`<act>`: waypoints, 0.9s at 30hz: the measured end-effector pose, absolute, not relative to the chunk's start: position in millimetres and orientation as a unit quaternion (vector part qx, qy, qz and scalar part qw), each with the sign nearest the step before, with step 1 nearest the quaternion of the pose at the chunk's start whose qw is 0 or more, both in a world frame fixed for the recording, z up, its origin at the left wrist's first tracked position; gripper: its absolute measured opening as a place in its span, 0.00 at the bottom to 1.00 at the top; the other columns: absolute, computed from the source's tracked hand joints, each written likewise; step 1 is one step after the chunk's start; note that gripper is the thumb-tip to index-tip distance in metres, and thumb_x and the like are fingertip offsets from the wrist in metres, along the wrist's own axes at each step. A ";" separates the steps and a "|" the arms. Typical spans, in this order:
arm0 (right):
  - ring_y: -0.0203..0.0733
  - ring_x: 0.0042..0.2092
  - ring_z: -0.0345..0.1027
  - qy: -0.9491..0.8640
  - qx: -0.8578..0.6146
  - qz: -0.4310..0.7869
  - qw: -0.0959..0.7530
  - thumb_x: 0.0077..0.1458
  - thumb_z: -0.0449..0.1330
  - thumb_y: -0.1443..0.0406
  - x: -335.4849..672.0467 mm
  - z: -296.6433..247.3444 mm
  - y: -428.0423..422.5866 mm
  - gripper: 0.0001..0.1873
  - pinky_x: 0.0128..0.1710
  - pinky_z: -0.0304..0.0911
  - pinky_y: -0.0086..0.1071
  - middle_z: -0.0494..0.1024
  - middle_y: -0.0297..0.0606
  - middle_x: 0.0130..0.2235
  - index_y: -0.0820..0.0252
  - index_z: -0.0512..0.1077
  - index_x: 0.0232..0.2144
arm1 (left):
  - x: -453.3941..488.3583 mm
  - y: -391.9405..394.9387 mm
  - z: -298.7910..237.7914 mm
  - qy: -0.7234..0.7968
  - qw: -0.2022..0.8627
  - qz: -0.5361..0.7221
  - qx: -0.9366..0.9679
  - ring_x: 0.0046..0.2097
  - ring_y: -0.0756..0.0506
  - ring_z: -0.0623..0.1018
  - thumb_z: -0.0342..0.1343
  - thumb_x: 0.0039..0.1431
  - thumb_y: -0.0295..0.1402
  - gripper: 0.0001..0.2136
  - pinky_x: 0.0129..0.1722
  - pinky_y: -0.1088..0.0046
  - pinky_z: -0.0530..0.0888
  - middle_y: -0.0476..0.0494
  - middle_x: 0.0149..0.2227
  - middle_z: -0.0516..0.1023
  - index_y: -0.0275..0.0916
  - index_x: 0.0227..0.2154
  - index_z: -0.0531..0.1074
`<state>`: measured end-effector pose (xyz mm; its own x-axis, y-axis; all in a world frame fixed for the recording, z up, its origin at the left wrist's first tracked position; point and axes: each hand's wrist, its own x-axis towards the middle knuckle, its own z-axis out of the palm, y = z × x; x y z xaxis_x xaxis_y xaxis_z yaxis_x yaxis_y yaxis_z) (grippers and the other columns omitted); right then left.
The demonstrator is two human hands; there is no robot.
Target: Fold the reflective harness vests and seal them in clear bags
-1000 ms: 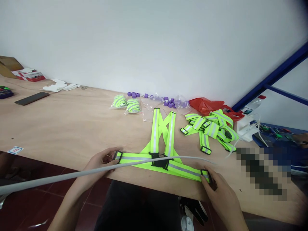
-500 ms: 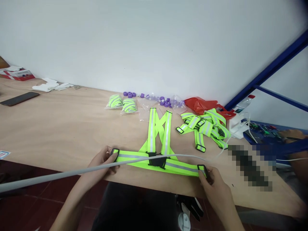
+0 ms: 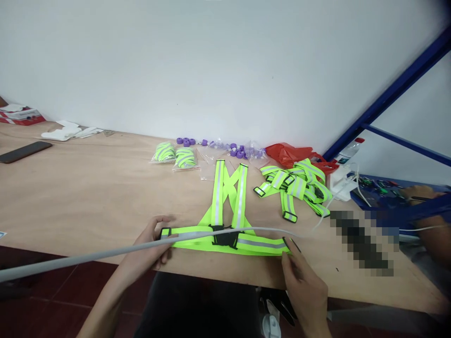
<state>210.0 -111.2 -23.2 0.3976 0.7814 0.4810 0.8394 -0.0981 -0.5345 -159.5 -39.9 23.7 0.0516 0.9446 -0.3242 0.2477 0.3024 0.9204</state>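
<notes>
A neon-yellow reflective vest (image 3: 217, 197) of elastic straps with silver stripes lies flat at the table's front edge. Its shoulder straps cross toward the back, and a black buckle (image 3: 225, 236) sits at the middle of its waist strap. My left hand (image 3: 150, 246) pinches the left end of that strap by its black slider, thumb on top and forefinger lifted. At the opposite end, my right hand (image 3: 305, 279) grips the strap by the slider there, fingers partly hiding it. A white cable (image 3: 105, 253) passes in front of the view across the vest.
Several more reflective straps (image 3: 299, 185) lie heaped at the right, before a red plastic bag (image 3: 289, 154). Behind are two bagged vests (image 3: 185, 158) and purple rolls (image 3: 185, 141). A phone (image 3: 25, 151) lies far left. Another person's arm (image 3: 431, 234) shows at right.
My right hand has turned and shifted inward along the strap's right end. My left thumb has slid further over the left end. The whole view has shifted slightly.
</notes>
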 end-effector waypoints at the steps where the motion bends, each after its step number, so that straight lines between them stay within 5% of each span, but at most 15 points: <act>1: 0.47 0.37 0.80 -0.577 -0.719 -0.052 0.384 0.66 0.52 0.52 211.8 -25.2 -111.6 0.23 0.35 0.69 0.33 0.85 0.44 0.39 0.57 0.79 0.52 | -158.8 -40.6 24.9 0.605 0.530 0.333 0.492 0.17 0.49 0.67 0.62 0.56 0.52 0.31 0.14 0.78 0.65 0.58 0.16 0.68 0.40 0.55 0.60; 7: 0.54 0.41 0.77 -0.658 -0.698 -0.010 0.284 0.70 0.45 0.48 214.1 -25.2 -109.5 0.30 0.39 0.72 0.43 0.83 0.47 0.40 0.57 0.77 0.56 | -153.3 -42.2 36.6 0.618 0.518 0.345 0.480 0.18 0.49 0.67 0.63 0.49 0.51 0.29 0.15 0.78 0.65 0.57 0.19 0.68 0.38 0.48 0.66; 13: 0.58 0.44 0.77 -0.588 -0.755 0.003 0.291 0.67 0.39 0.41 212.2 -29.4 -108.5 0.39 0.41 0.72 0.48 0.82 0.52 0.46 0.60 0.77 0.54 | -157.4 -41.3 32.7 0.650 0.460 0.311 0.520 0.22 0.45 0.72 0.58 0.53 0.50 0.27 0.18 0.73 0.67 0.52 0.21 0.71 0.37 0.51 0.71; 16: 0.61 0.46 0.76 -0.585 -0.756 -0.005 0.293 0.65 0.40 0.38 209.9 -30.9 -105.9 0.42 0.44 0.71 0.51 0.82 0.54 0.45 0.62 0.78 0.53 | -164.7 -40.5 22.3 0.665 0.325 0.285 0.609 0.34 0.39 0.80 0.54 0.57 0.46 0.22 0.30 0.66 0.76 0.42 0.36 0.79 0.40 0.50 0.75; 21: 0.57 0.41 0.76 -0.587 -0.751 -0.022 0.300 0.66 0.41 0.39 205.3 -31.2 -101.3 0.41 0.39 0.70 0.46 0.82 0.53 0.44 0.62 0.78 0.53 | -155.6 -39.0 20.7 0.638 0.096 0.272 0.714 0.52 0.31 0.77 0.51 0.63 0.40 0.19 0.48 0.49 0.76 0.32 0.55 0.74 0.40 0.53 0.75; 27: 0.55 0.44 0.77 -0.578 -0.738 -0.050 0.344 0.67 0.45 0.42 204.1 -33.1 -101.4 0.37 0.41 0.71 0.42 0.82 0.52 0.46 0.63 0.78 0.54 | -68.9 -53.1 31.4 0.393 0.105 0.291 0.866 0.65 0.37 0.68 0.50 0.68 0.29 0.19 0.65 0.50 0.65 0.35 0.63 0.70 0.41 0.60 0.66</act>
<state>204.1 -101.4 -33.1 0.3277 0.8182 0.4724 0.8878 -0.0956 -0.4503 -68.9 -53.1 31.4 0.5222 0.7412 0.4218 0.6192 -0.6696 0.4102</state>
